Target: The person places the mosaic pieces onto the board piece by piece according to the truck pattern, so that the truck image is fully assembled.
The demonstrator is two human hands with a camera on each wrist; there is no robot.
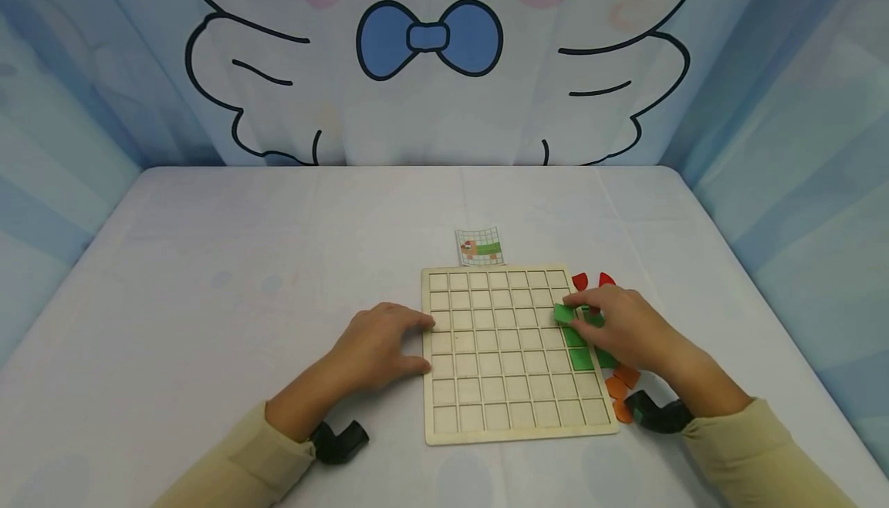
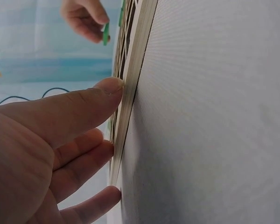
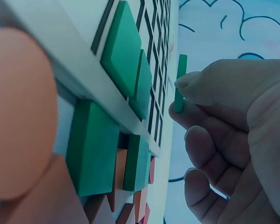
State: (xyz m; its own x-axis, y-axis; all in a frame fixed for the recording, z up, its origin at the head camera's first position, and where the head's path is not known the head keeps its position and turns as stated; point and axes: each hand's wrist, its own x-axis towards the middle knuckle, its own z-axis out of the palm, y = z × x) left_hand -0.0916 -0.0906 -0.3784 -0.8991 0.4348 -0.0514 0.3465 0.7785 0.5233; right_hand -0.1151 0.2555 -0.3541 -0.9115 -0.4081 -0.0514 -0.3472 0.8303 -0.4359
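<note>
Wooden grid board (image 1: 514, 361) lies on the counter (image 1: 243, 276), left edge touched by the left hand (image 1: 378, 348), fingers loosely extended. The right hand (image 1: 635, 330) pinches a green tile (image 1: 563, 313) over the board's right side. Tile-laying seems under way; next likely calls for lowering it flat, square with two laid tiles (image 1: 581, 359).
</note>
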